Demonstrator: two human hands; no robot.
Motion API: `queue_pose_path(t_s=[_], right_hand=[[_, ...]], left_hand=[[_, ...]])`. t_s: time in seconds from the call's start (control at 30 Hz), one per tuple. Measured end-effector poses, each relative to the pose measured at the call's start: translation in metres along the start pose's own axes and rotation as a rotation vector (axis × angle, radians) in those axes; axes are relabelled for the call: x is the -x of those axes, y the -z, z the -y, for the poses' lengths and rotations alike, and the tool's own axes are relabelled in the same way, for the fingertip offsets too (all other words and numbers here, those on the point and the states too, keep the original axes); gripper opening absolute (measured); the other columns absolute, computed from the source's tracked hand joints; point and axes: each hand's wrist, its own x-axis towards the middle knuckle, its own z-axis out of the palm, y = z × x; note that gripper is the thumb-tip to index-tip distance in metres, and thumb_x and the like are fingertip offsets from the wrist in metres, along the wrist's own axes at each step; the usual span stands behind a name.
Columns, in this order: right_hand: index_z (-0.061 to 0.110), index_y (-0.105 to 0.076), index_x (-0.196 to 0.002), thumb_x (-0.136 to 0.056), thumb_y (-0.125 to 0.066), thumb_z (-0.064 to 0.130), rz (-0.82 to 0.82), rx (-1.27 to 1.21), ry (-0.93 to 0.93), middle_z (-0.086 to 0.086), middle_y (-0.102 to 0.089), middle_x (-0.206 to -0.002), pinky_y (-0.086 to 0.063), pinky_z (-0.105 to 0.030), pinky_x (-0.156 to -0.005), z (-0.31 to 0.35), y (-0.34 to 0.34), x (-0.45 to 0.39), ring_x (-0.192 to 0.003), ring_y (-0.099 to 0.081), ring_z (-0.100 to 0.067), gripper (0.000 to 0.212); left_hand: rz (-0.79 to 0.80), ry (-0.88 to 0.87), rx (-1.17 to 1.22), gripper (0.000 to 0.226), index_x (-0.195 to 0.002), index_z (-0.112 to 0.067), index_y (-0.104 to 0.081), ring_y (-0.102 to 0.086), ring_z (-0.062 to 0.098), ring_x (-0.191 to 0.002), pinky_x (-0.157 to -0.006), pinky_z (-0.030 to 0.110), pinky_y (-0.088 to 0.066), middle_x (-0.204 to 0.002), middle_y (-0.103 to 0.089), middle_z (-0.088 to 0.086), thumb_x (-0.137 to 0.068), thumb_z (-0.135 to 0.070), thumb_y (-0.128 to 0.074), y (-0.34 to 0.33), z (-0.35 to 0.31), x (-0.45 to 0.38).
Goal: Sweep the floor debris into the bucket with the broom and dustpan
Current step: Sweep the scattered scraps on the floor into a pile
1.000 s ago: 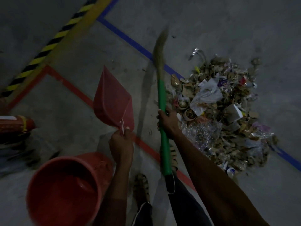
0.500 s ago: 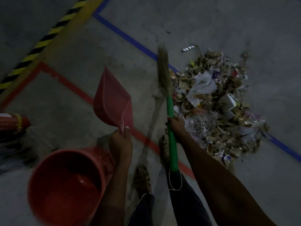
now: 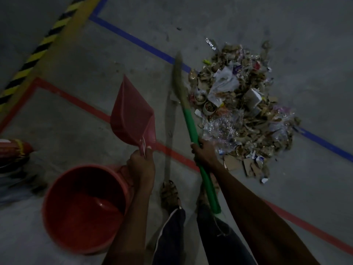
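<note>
Red dustpan (image 3: 132, 115) gripped in left hand (image 3: 141, 165), green broom (image 3: 193, 131) gripped in right hand (image 3: 204, 153); debris (image 3: 242, 111) just beyond

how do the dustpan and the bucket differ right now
The dustpan is held up off the floor by the left hand; the bucket stands on the floor, unheld. The dustpan is a flat, tapered scoop; the bucket is round and deep. Both are red, and neither shows any debris inside.

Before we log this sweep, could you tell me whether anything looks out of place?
Only the debris pile spread across the blue floor line; one shiny wrapper lies apart above it. The bucket stands upright.
</note>
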Motion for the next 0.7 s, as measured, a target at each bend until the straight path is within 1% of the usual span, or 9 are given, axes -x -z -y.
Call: queue_pose_path(t_s=[0.07,0.13,0.23,0.33,0.37,0.4,0.5,0.6,0.7], right_hand=[[-0.002,-0.058,-0.110,-0.099,-0.057,0.014,0.078,-0.001,-0.050,-0.019,-0.062,-0.078,-0.048,-0.028,-0.041,-0.006,-0.005,-0.006,-0.045,-0.055,-0.018,0.019],[-0.003,-0.059,-0.107,-0.098,-0.057,0.012,0.109,-0.005,-0.120,-0.018,-0.061,-0.076,-0.047,-0.027,-0.039,-0.015,-0.007,-0.012,-0.044,-0.054,-0.019,0.018],[-0.004,-0.059,-0.111,-0.099,-0.056,0.014,0.065,-0.037,-0.204,-0.015,-0.062,-0.079,-0.047,-0.025,-0.039,-0.033,0.002,-0.018,-0.049,-0.056,-0.021,0.022],[-0.003,-0.058,-0.112,-0.099,-0.056,0.015,-0.027,-0.035,-0.227,-0.014,-0.062,-0.080,-0.046,-0.026,-0.040,-0.055,0.028,-0.014,-0.051,-0.057,-0.022,0.022],[-0.002,-0.058,-0.113,-0.099,-0.055,0.015,-0.039,-0.005,-0.206,-0.014,-0.062,-0.080,-0.047,-0.027,-0.041,-0.060,0.038,-0.011,-0.051,-0.058,-0.023,0.023],[-0.002,-0.058,-0.114,-0.099,-0.055,0.015,-0.041,0.028,-0.170,-0.013,-0.062,-0.078,-0.047,-0.028,-0.043,-0.065,0.048,-0.006,-0.051,-0.058,-0.023,0.023],[0.000,-0.057,-0.112,-0.099,-0.056,0.016,-0.010,0.130,-0.050,-0.016,-0.064,-0.078,-0.049,-0.029,-0.042,-0.077,0.073,0.017,-0.046,-0.058,-0.021,0.021],[0.003,-0.054,-0.107,-0.100,-0.054,0.017,0.044,0.216,0.036,-0.021,-0.064,-0.080,-0.047,-0.027,-0.038,-0.081,0.080,0.039,-0.040,-0.057,-0.014,0.016],[0.007,-0.053,-0.108,-0.099,-0.053,0.019,0.104,0.254,0.083,-0.018,-0.062,-0.074,-0.047,-0.028,-0.036,-0.082,0.075,0.053,-0.037,-0.056,-0.010,0.015]], left_hand=[[-0.004,0.002,-0.017,0.037,-0.076,-0.013,-0.068,-0.066,0.029,-0.068,-0.069,0.041,-0.055,-0.071,-0.070,0.005,-0.086,-0.047,-0.056,-0.003,0.004,0.007],[-0.001,-0.004,-0.024,0.032,-0.076,-0.014,-0.069,-0.065,0.030,-0.069,-0.067,0.037,-0.052,-0.071,-0.069,0.006,-0.089,-0.041,-0.060,-0.008,0.007,0.012],[-0.031,0.013,0.002,0.029,-0.086,-0.004,-0.073,-0.064,0.028,-0.072,-0.061,0.028,-0.038,-0.080,-0.072,0.013,-0.092,-0.031,-0.063,-0.014,0.008,0.024],[-0.041,0.006,-0.027,0.029,-0.091,-0.001,-0.074,-0.066,0.033,-0.081,-0.061,0.024,-0.029,-0.087,-0.072,0.018,-0.093,-0.028,-0.064,-0.019,0.008,0.040],[-0.050,0.002,-0.028,0.029,-0.090,-0.002,-0.074,-0.066,0.033,-0.081,-0.060,0.024,-0.028,-0.086,-0.072,0.018,-0.093,-0.030,-0.064,-0.021,0.010,0.045],[-0.053,0.002,-0.017,0.030,-0.088,-0.004,-0.073,-0.066,0.034,-0.080,-0.060,0.027,-0.031,-0.083,-0.072,0.017,-0.092,-0.032,-0.063,-0.023,0.011,0.051],[-0.029,0.033,0.014,0.032,-0.086,-0.007,-0.071,-0.066,0.033,-0.076,-0.062,0.032,-0.046,-0.081,-0.071,0.013,-0.092,-0.037,-0.061,-0.028,0.012,0.068],[-0.016,0.060,0.016,0.032,-0.087,-0.007,-0.071,-0.067,0.031,-0.077,-0.064,0.030,-0.046,-0.083,-0.072,0.012,-0.093,-0.036,-0.061,-0.030,0.008,0.082],[-0.004,0.100,0.060,0.031,-0.085,-0.005,-0.071,-0.067,0.033,-0.074,-0.060,0.029,-0.042,-0.080,-0.071,0.014,-0.092,-0.034,-0.061,-0.036,0.010,0.094]])
